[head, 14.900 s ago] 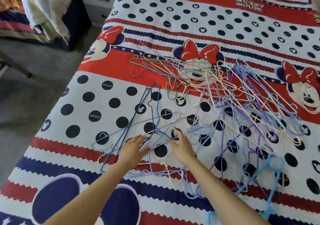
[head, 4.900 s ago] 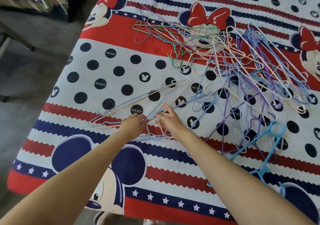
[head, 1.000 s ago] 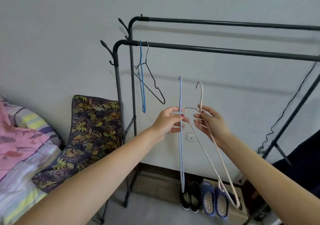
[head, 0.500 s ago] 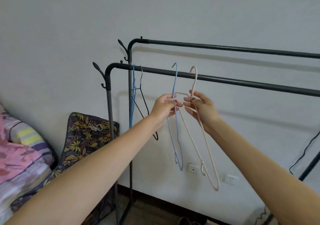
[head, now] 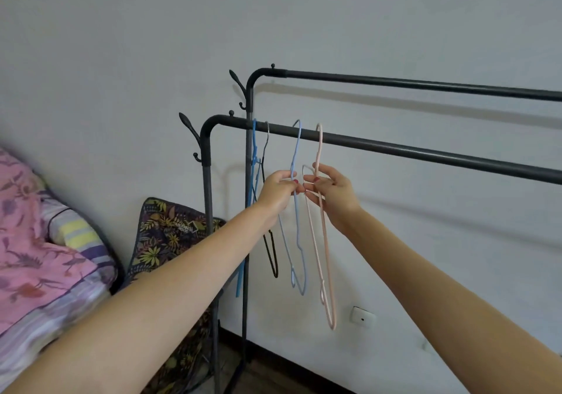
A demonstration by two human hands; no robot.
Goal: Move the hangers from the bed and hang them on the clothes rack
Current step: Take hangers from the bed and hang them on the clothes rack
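Note:
A dark metal clothes rack (head: pixel 395 147) with two rails stands against the white wall. My left hand (head: pixel 278 191) pinches the neck of a light blue hanger (head: pixel 299 260), whose hook sits over the front rail. My right hand (head: pixel 333 191) grips a pale pink hanger (head: pixel 327 287); its hook also lies over the front rail, just right of the blue one. A bright blue hanger (head: pixel 254 156) and a black hanger (head: pixel 273 257) hang on the same rail further left. The bed with the other hangers is out of view.
A floral-patterned cushion (head: pixel 170 235) leans against the wall beside the rack's left post (head: pixel 207 181). Pink and striped bedding (head: pixel 36 257) lies at the left edge. A wall socket (head: pixel 362 317) sits low behind the hangers. The rear rail (head: pixel 425 85) runs higher, near the wall.
Both hands have lifted the two hangers up to the front rail, and the hooks now sit over it. A second ago the hangers were held below the rail.

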